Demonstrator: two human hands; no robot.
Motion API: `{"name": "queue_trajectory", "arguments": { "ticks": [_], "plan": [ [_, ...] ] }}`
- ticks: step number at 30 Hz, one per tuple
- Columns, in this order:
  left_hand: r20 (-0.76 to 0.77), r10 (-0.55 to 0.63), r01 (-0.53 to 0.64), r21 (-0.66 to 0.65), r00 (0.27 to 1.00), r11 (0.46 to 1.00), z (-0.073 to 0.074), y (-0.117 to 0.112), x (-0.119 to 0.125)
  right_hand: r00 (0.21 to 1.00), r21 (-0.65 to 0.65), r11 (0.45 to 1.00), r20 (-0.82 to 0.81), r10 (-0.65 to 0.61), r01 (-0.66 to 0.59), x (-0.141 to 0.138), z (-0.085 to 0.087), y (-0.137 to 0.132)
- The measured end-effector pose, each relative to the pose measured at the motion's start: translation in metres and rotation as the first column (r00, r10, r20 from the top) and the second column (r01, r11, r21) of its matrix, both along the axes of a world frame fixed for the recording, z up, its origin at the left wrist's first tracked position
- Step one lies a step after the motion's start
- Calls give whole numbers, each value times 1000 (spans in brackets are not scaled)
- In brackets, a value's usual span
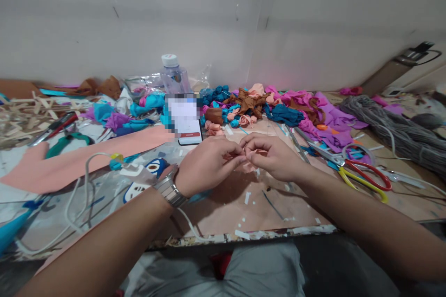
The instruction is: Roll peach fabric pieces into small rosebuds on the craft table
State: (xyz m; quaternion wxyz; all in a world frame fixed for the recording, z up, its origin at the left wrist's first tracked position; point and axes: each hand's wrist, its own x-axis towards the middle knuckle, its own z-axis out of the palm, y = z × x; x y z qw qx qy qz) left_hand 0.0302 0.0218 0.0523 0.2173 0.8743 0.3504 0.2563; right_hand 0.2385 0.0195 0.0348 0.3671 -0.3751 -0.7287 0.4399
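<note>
My left hand (207, 164), with a metal watch on the wrist, meets my right hand (277, 157) over the middle of the table. Thumbs and fingers of both are pinched together around a small piece of peach crepe paper (248, 167), mostly hidden by the fingers. Just beyond them lie crumpled crepe paper flowers (244, 106) in teal, brown, pink and peach. A phone (190, 132) leans upright behind my left hand. Under my left forearm lies a blue and white object (155, 167), partly covered.
Red and yellow handled scissors (365, 174) lie to the right, near a bundle of grey cord (393, 127). A plastic bottle (174, 74) and a tilted flask (393, 69) stand at the back. A long peach paper strip (87, 158), green-handled pliers (68, 141) and a white cable (86, 181) lie left.
</note>
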Motion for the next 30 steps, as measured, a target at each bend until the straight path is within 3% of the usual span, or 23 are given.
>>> {"name": "queue_trajectory", "arguments": {
  "ticks": [10, 23, 30],
  "plan": [
    [49, 14, -13, -13, 999, 1000, 1, 4, -2, 997, -61, 995, 17, -80, 81, 2, 0, 2],
    [46, -19, 24, -107, 999, 994, 5, 2, -3, 998, 84, 995, 38, -50, 46, 4, -4, 3],
    [27, 41, -42, 7, 999, 999, 8, 4, -7, 985, 103, 980, 29, -173, 169, 7, -1, 8]
  ]
}}
